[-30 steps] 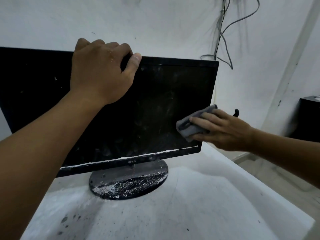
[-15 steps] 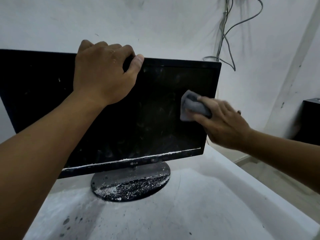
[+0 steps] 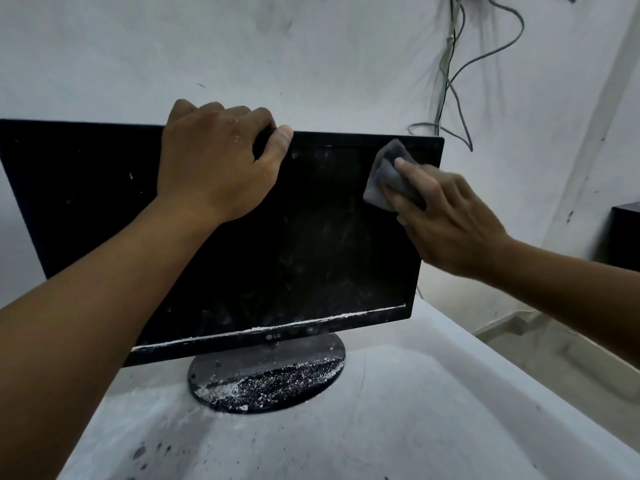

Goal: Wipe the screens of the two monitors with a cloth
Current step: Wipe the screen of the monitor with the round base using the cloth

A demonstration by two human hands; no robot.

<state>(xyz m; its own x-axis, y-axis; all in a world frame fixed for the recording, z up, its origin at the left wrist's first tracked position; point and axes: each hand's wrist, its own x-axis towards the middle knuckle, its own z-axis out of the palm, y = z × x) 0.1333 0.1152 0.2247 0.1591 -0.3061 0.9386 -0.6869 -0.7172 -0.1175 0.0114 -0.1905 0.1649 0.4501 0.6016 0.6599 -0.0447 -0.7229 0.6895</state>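
Monitor cleaning is under way on a white, dust-speckled tabletop (image 3: 398, 427), where the round black stand (image 3: 266, 375), crusted with pale debris, carries a black flat-panel monitor (image 3: 329, 244) facing the person. A line of white residue sits along the screen's lower bezel. The left hand (image 3: 214, 168) grips the monitor's top edge, fingers curled over the back and thumb on the front, steadying it. The right hand (image 3: 446, 216) presses a crumpled grey cloth (image 3: 384, 174) flat against the screen's upper right corner, fingers spread over it. A second dark panel (image 3: 76, 188) stands behind to the left, probably the other monitor. Grey cables (image 3: 450, 74) hang down the white wall (image 3: 242, 57) beyond. To do this pass well, I would keep the brace firm, use overlapping strokes with even, light pressure, and refold the cloth before tackling the gritty bottom edge.
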